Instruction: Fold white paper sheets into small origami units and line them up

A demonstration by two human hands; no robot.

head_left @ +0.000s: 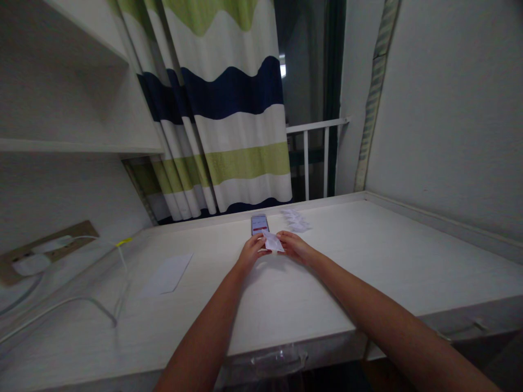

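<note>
Between my two hands, just above the white desk, is a small folded piece of white paper. My left hand grips its left side, with fingers closed on the edge. From the other side my right hand pinches the paper's right edge. Right behind my left hand lies a phone with its screen lit, its lower end partly covered by the paper and fingers. Several folded white paper pieces lie in a row behind my right hand.
A stack or sheet of white paper lies on the desk to the left. White cables run from plugs in a wall socket at far left. A striped curtain hangs behind the desk, beside a white railing.
</note>
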